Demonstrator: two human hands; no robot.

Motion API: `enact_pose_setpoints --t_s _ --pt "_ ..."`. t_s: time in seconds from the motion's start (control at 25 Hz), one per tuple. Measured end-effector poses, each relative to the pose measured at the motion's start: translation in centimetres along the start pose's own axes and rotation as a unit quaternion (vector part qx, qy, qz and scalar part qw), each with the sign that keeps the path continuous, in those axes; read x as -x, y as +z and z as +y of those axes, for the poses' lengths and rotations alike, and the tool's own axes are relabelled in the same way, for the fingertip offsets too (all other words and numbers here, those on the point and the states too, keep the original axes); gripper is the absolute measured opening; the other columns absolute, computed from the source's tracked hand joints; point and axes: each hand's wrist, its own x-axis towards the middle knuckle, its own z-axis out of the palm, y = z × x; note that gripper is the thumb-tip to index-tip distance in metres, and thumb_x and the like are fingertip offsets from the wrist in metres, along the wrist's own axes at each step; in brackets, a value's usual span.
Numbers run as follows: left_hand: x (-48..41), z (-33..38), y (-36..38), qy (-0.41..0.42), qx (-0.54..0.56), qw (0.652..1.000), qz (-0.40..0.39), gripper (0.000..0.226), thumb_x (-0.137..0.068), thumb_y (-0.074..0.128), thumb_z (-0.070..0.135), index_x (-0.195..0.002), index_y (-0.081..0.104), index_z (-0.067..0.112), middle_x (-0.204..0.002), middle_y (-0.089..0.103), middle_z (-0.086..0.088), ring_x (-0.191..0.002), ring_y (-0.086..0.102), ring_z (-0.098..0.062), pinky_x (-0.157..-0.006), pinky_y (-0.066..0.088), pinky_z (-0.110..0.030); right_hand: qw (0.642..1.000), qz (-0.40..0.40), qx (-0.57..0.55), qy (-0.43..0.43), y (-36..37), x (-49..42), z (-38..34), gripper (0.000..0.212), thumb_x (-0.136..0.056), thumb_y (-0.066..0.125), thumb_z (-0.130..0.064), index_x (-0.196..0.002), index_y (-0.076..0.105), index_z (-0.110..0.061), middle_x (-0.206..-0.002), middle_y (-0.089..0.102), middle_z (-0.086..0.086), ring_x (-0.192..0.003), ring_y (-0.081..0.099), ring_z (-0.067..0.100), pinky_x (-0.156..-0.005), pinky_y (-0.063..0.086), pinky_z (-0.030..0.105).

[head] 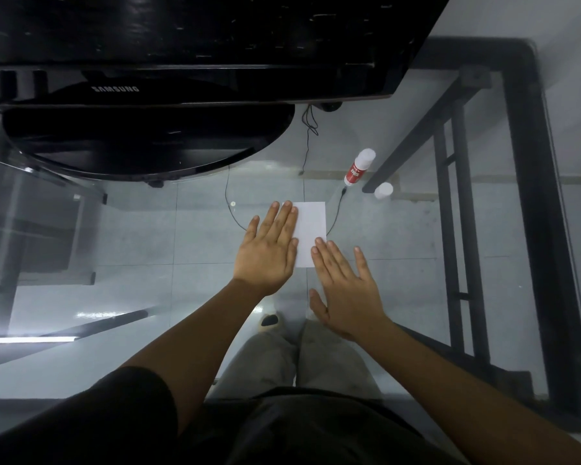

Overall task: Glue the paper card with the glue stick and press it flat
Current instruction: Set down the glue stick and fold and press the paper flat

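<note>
A white paper card (311,226) lies flat on the glass table (168,236) in the middle of the view. My left hand (269,250) rests flat on the card's left edge, fingers spread and pointing away. My right hand (344,290) lies flat with its fingertips touching the card's near right corner. Neither hand holds anything. The glue stick (358,167), white with a red label, lies on its side beyond the card to the right. Its white cap (383,190) stands apart just to the right of it.
A black monitor (182,45) on a round black base (141,139) stands at the back left. Thin black cables (304,156) run under the glass behind the card. The black table frame (534,196) runs along the right side. My legs show through the glass.
</note>
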Motion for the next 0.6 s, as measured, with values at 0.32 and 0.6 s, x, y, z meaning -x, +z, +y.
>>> enact_pose_setpoints --t_s 0.32,0.6 --pt "0.0 -0.1 0.0 0.005 -0.001 1.000 -0.005 0.055 -0.095 0.001 0.043 -0.143 -0.012 0.020 -0.152 -0.012 0.004 -0.138 -0.021 -0.013 -0.112 -0.009 -0.036 0.999 -0.016 -0.028 0.004 -0.1 -2.6 -0.6 0.065 -0.089 0.004 -0.050 -0.143 -0.012 -0.018 -0.156 -0.008 0.002 -0.142 -0.012 0.020 -0.107 -0.024 0.043" --pt "0.0 0.0 0.2 0.001 0.004 1.000 -0.005 0.056 -0.095 0.001 0.044 -0.145 -0.010 0.020 -0.153 -0.011 0.003 -0.139 -0.019 -0.013 -0.113 -0.008 -0.037 1.000 -0.009 -0.023 -0.002 -0.5 -3.2 0.0 0.063 -0.088 0.003 -0.048 -0.140 -0.015 -0.017 -0.154 -0.010 0.002 -0.140 -0.015 0.018 -0.106 -0.023 0.039"
